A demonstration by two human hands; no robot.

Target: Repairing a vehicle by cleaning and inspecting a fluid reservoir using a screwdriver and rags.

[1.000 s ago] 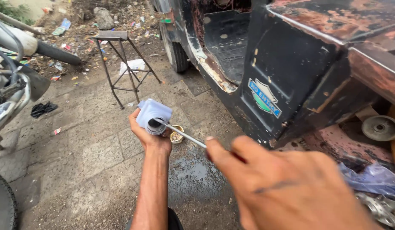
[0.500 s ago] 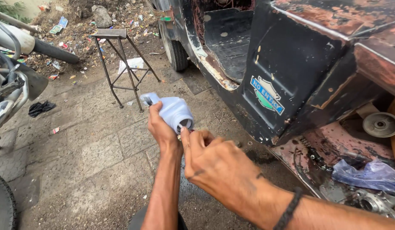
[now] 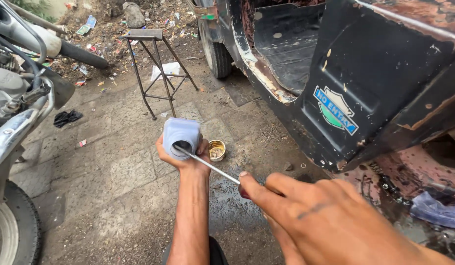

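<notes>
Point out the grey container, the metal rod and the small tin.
grey container (image 3: 181,133), head view, its side wall.
metal rod (image 3: 210,166), head view, mid-shaft.
small tin (image 3: 217,150), head view, its open inside.

Rod (image 3: 208,165) tip lost inside mouth of grey plastic part (image 3: 181,137); we cannot see how deep. Rod's near end buried in right hand (image 3: 330,223), grip itself out of sight. Right hand large, soft-focus, cut by bottom edge. Left hand (image 3: 184,158) palm hidden behind part. Contents of small tin (image 3: 217,150) too small for us to tell. Motorcycle (image 3: 16,98) cut by left edge, black vehicle body (image 3: 364,83) by top and right edges. Crumpled blue plastic (image 3: 436,208) partly off frame.
</notes>
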